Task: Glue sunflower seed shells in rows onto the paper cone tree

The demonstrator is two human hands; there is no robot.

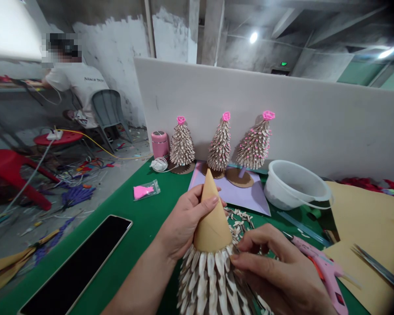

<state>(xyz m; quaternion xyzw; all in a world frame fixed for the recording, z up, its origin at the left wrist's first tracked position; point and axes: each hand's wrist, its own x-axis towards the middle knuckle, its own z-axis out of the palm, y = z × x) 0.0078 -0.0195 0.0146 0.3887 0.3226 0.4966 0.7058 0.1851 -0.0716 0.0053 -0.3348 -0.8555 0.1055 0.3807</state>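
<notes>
A tan paper cone points upward in front of me, its lower part covered in overlapping rows of sunflower seed shells. My left hand wraps round the bare upper part, thumb across the front. At the top row's right side, my right hand pinches a sunflower seed shell between thumb and forefinger, mostly hidden by the fingertips. Loose shells lie in a pile behind that hand. A pink glue gun rests to its right.
Three shell-covered trees with pink tops stand at the back, near a pink flask and a white bucket. A phone and a pink packet lie left. Tweezers sit on card at right. A person sits far left.
</notes>
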